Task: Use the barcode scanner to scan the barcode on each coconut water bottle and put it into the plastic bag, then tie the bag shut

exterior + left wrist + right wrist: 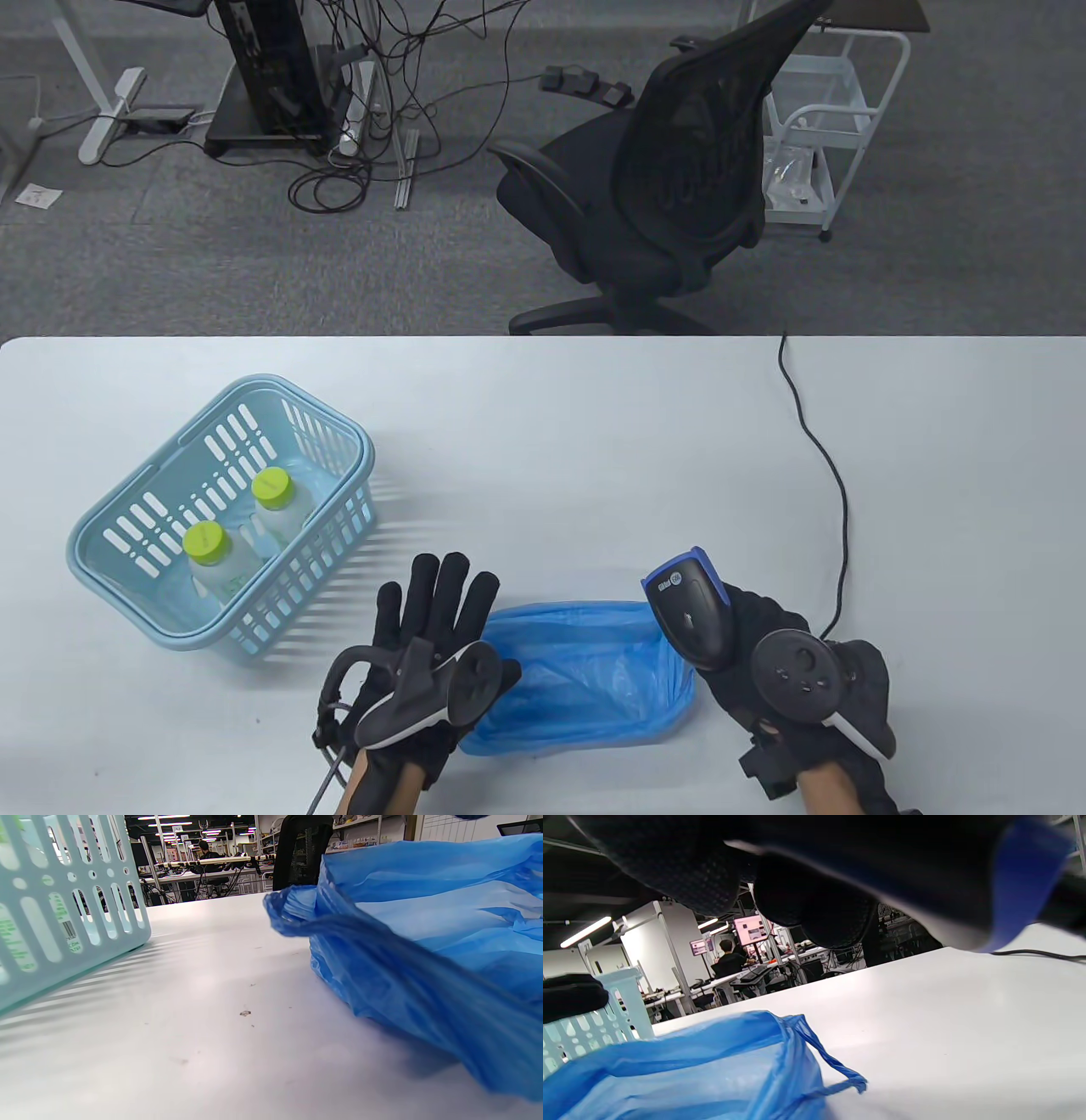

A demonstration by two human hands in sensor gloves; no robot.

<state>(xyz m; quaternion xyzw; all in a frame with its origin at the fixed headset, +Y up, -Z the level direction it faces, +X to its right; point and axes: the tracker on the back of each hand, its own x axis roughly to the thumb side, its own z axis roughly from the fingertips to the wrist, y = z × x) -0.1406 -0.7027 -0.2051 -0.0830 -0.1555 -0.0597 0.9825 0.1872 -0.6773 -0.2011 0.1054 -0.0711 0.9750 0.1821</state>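
Two coconut water bottles with lime-green caps, one nearer point(209, 552) and one farther point(274, 497), stand in a light blue basket point(127, 501) on the table's left. A crumpled blue plastic bag point(585, 679) lies flat near the front edge between my hands. My left hand point(437, 607) hovers between basket and bag, fingers straight and spread, holding nothing. My right hand point(747, 654) grips a black and blue barcode scanner point(691, 615), its head pointing away from me over the bag's right end. In the left wrist view the bag point(424, 955) and basket wall point(63, 912) show close up.
The scanner's black cable point(836, 501) runs along the table's right side to its far edge. A black office chair point(670, 187) stands beyond the table. The white tabletop point(594, 441) stretches behind the bag and basket.
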